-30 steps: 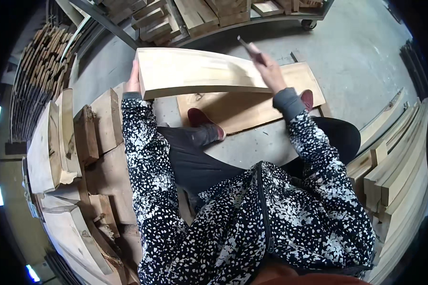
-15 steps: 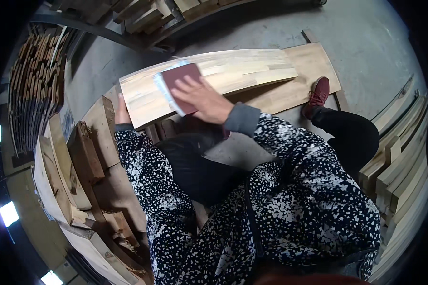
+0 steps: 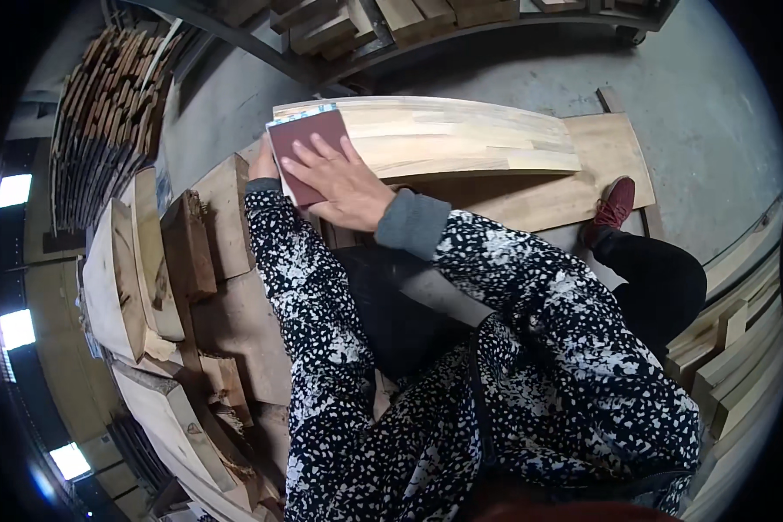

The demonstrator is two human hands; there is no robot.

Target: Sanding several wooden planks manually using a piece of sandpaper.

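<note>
A long laminated wooden board [image 3: 461, 135] of pale strips lies crosswise in front of me. At its left end my left hand [image 3: 264, 163] is closed on the edge, its fingertips mostly hidden. My right hand [image 3: 344, 178] lies open, fingers spread, on a reddish-brown sheet of sandpaper [image 3: 309, 143]. The sandpaper rests on the left end of the board, and a white and blue layer shows along its far edge. The right thumb is hidden.
Under the board extends a wider wooden plank [image 3: 605, 157]. Rough wood pieces [image 3: 196, 248] stand at left, near a stack of thin slats [image 3: 109, 130]. A wheeled rack [image 3: 487, 35] holds timber at the back. More boards [image 3: 739, 348] lie at right, beyond my red shoe [image 3: 613, 204].
My right hand and the sandpaper have slid left along the board to its end, beside my left hand. The whole scene sits farther right and slightly turned in the view.
</note>
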